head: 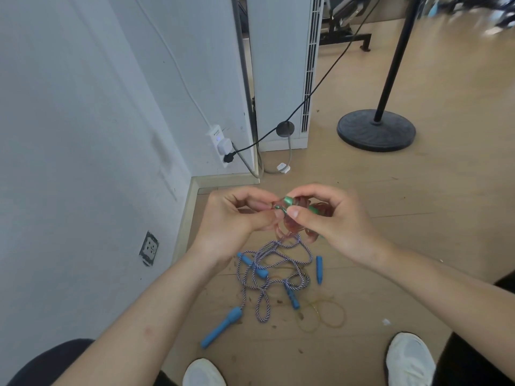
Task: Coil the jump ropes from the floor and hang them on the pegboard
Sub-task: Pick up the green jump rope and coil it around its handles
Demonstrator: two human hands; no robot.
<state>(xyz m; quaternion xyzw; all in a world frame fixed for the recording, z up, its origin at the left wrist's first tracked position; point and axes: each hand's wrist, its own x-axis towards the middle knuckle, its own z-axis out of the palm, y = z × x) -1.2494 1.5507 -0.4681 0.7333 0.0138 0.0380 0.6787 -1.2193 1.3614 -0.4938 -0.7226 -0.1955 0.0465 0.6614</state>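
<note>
Both hands hold a coiled pink translucent jump rope [289, 228] with green handles [287, 203] above the floor. My left hand [237, 218] pinches the coil from the left. My right hand [328, 215] grips the coil and a green handle from the right, thumb pressed on top. Below them a tangled purple-and-white striped rope [267, 277] lies on the wooden floor with several blue handles, the largest [221, 327] at the lower left. A thin yellow rope [323, 316] loops on the floor to the right. No pegboard is visible.
A white wall [83, 135] with a socket [149, 247] stands on the left. A power strip [221, 143] and cables sit in the corner beside a white unit [281, 65]. A black round stand base [376, 130] is at the upper right. My white shoes [409, 358] are at the bottom.
</note>
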